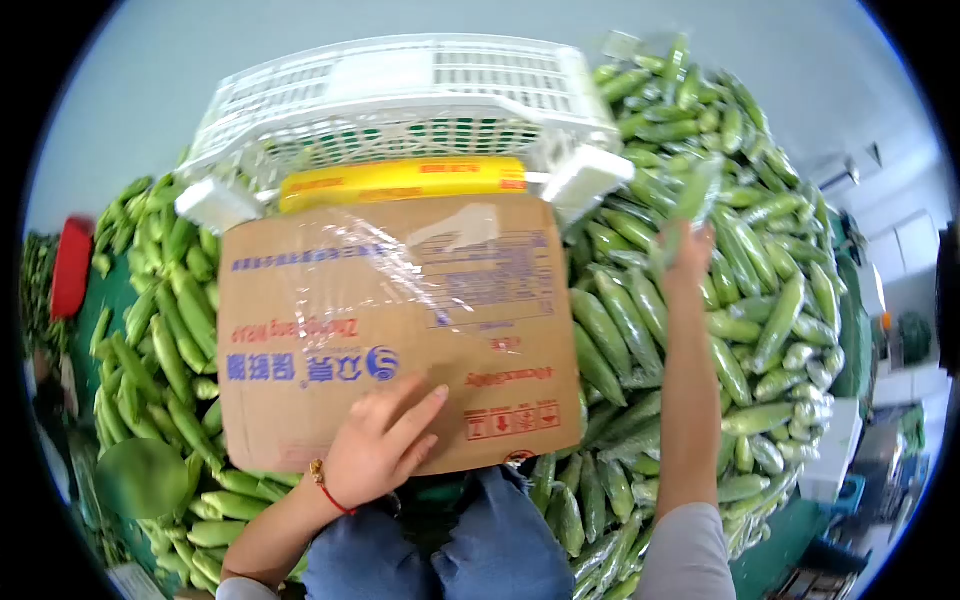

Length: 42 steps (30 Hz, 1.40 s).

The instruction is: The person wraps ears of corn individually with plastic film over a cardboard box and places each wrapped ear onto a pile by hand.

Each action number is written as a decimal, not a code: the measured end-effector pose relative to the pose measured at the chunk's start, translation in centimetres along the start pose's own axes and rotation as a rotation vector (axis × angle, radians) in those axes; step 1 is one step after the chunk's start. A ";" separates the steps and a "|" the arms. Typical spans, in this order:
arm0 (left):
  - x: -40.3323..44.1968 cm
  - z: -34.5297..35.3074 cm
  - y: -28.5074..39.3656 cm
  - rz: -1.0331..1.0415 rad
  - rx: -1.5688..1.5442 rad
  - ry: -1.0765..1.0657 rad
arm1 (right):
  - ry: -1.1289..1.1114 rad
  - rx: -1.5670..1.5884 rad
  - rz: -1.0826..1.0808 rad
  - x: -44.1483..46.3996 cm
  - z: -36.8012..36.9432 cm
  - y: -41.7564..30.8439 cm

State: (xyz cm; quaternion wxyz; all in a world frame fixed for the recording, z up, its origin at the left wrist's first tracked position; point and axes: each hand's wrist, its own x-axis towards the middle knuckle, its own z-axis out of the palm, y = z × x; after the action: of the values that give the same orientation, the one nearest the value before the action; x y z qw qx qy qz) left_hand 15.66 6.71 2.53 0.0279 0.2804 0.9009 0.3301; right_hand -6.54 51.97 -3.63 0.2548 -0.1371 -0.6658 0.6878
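Note:
My left hand (378,440) rests palm down on a cardboard box (400,290), fingers stretched out near its lower edge. The box lies across my lap area and carries blue and red print and clear film on top. Out to the right, my right hand (688,245) is closed around the lower end of a long green vegetable in clear film, which looks like a zucchini (700,188); motion blurs it. Below and around that hand lies a heap of wrapped zucchini (765,320). Behind the box sits a yellow roll of film (400,182).
A white plastic crate (400,85) stands on its side behind the roll, with white blocks (590,182) at its front corners. Unwrapped green vegetables (165,370) are piled at left, near a red container (72,265). A white box (832,450) stands at far right.

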 end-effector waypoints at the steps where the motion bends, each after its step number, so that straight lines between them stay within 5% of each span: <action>1: -0.8 -0.4 -0.8 -0.030 0.075 0.038 | 0.071 0.206 0.051 0.2 0.5 -0.7; 2: -1.6 -0.8 -1.8 -0.068 0.153 0.123 | 0.153 0.415 0.087 0.4 0.9 -1.5; 6: -4.7 -1.8 -9.1 -0.374 0.292 0.288 | -0.331 0.140 0.330 -14.9 6.9 -3.1; 8: -3.7 -3.7 -11.5 -0.337 0.348 0.380 | -0.775 -0.673 -0.353 -21.5 9.4 -5.2; 12: 0.6 -6.1 -15.2 -0.040 0.431 0.320 | -0.718 -0.767 -0.683 -21.1 11.4 -2.1; 14: 1.2 -6.4 -17.6 0.095 0.360 0.284 | -0.754 -0.766 -0.605 -20.7 11.7 -2.6; 18: -3.6 -8.1 -15.6 -0.231 0.130 0.487 | -0.639 -0.741 -0.278 -21.9 8.4 -5.4; 20: -7.3 -7.9 -14.6 -0.076 0.188 0.483 | -0.668 -0.701 -0.260 -23.5 4.9 -5.2; 21: -10.6 -6.5 -13.9 -0.170 0.306 0.358 | -0.749 -0.740 -0.294 -24.7 3.8 -6.1; 24: -16.9 -4.5 -11.6 0.056 -0.005 0.304 | -0.818 -0.638 0.070 -28.4 1.3 -6.9; 28: -24.6 1.4 -10.3 -0.092 0.185 0.283 | -1.191 -0.819 -0.335 -29.9 1.6 -7.8; 31: -28.8 1.7 -15.7 -0.660 0.377 0.343 | -1.138 -0.832 -0.352 -30.0 2.0 -7.2; 33: -28.8 -0.7 -22.0 -1.074 0.455 0.885 | -1.178 -0.848 -0.243 -29.3 1.1 -6.5; 37: -34.5 1.0 -30.9 -1.724 0.429 0.603 | -1.179 -0.817 -0.040 -29.1 0.5 -5.7; 39: -35.8 0.6 -32.1 -1.806 0.238 0.536 | -1.192 -0.845 -0.044 -28.7 0.0 -5.6; 41: -39.4 3.6 -35.2 -1.437 0.196 0.947 | -1.234 -0.874 -0.041 -29.0 0.8 -7.1; 42: -40.5 2.6 -35.0 -1.473 -0.185 1.117 | -0.981 -0.756 0.218 -30.1 0.4 -5.8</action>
State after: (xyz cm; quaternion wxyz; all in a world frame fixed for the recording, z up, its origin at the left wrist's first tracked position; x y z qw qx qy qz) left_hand 33.28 -34.84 -26.30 -0.1851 -0.5657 0.7043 0.3869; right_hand 19.27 35.49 -2.39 -0.2181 0.0468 -0.8846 0.4096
